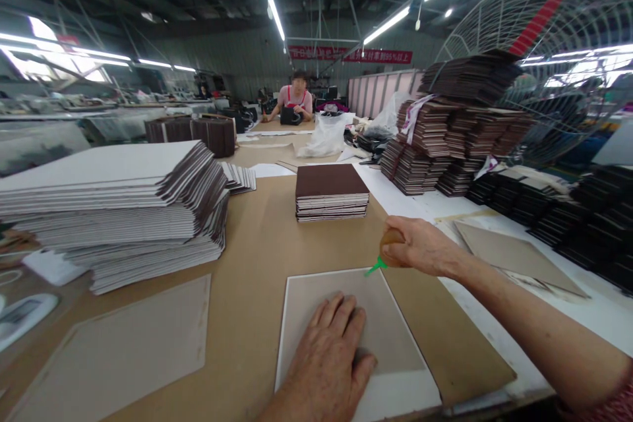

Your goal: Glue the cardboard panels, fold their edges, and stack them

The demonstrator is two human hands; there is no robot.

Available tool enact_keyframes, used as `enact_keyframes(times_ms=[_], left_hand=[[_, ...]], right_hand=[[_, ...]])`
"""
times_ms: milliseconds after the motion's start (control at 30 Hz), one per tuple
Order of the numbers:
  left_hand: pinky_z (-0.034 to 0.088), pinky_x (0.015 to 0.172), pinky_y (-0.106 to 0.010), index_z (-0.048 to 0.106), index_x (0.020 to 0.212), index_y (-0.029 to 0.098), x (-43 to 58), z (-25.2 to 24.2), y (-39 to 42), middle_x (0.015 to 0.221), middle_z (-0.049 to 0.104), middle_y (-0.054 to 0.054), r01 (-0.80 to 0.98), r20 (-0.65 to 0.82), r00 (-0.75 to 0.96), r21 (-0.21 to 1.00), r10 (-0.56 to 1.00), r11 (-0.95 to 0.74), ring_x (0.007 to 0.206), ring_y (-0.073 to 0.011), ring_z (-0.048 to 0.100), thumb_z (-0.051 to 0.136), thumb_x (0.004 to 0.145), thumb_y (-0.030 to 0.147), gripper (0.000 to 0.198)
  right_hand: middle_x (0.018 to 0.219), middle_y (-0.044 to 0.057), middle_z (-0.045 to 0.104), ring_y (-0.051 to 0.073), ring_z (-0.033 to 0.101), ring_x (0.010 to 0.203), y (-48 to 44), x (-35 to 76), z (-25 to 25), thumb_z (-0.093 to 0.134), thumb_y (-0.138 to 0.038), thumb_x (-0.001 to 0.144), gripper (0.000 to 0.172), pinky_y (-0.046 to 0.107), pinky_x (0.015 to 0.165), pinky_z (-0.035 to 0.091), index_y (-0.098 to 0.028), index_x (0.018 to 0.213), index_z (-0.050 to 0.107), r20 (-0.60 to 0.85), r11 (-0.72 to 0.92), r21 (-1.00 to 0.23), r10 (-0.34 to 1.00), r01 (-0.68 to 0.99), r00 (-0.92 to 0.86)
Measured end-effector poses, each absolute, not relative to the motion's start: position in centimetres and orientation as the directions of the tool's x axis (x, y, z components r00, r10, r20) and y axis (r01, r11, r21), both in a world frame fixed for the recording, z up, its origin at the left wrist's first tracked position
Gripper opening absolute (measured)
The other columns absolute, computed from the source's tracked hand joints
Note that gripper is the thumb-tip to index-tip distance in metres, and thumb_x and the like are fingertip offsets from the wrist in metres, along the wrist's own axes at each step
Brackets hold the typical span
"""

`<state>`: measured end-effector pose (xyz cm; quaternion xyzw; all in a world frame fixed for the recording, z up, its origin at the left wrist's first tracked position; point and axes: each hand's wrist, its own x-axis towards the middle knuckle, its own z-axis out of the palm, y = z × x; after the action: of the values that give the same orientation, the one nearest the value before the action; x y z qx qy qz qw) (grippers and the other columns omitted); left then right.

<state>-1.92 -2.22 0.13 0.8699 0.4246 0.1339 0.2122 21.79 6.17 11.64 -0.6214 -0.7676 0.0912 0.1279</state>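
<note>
My left hand (pixel 329 349) lies flat, fingers stretched out, on a grey-beige sheet (pixel 395 336). Beneath that sheet is a white panel (pixel 400 395), whose edges show around it. My right hand (pixel 420 245) is wrapped round a small amber glue bottle (pixel 391 237) with a green nozzle (pixel 376 266). The bottle is tilted, and its nozzle tip points down at the upper right part of the sheet. Whether the tip touches the sheet, I cannot tell. Beyond the panel sits a neat stack of dark brown panels (pixel 332 181) with pale edges.
A tall stack of white panels (pixel 99 168) stands at left, behind a loose grey sheet (pixel 133 336). Piled brown panels (pixel 425 132), black bundles (pixel 601 211) and a large fan (pixel 544 33) occupy the right. A co-worker (pixel 297 99) sits at the table's far end.
</note>
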Motion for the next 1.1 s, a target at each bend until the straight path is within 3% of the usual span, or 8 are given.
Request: enact_keyframes(times_ms=[400,733,1100], left_hand=[[0.014,0.12,-0.043,0.039,0.143,0.03,-1.8,0.0,-2.2,0.154,0.032,0.0,0.682,0.076,0.6,0.472,0.796,-0.559,0.144,-0.022,0.02,0.034,0.094,0.059,0.057],[0.014,0.12,-0.044,0.039,0.143,0.028,-1.8,0.5,-2.3,0.154,0.033,-0.002,0.677,0.066,0.599,0.491,0.798,-0.549,0.143,-0.0238,0.02,0.035,0.094,0.057,0.057],[0.012,0.12,-0.043,0.038,0.143,0.026,-2.0,0.6,-2.3,0.154,0.032,-0.004,0.663,0.061,0.611,0.507,0.79,-0.551,0.144,-0.0241,0.019,0.035,0.094,0.056,0.058]], right_hand=[[0.071,-0.001,0.063,0.018,0.055,0.064,5.2,24.4,11.5,0.057,-0.033,0.077,0.011,0.027,0.055,0.03,-0.023,0.082,0.057,0.08,0.137,-0.358,0.99,0.924,-0.116],[0.074,-0.001,0.063,0.017,0.056,0.068,6.1,22.6,10.5,0.057,-0.032,0.078,0.012,0.026,0.057,0.033,-0.022,0.085,0.058,0.087,0.217,-0.434,0.976,0.874,-0.199],[0.066,-0.003,0.06,0.015,0.054,0.06,7.4,17.7,10.3,0.058,-0.032,0.08,0.012,0.025,0.054,0.031,-0.023,0.087,0.058,0.076,0.309,-0.461,0.948,0.832,-0.309]])
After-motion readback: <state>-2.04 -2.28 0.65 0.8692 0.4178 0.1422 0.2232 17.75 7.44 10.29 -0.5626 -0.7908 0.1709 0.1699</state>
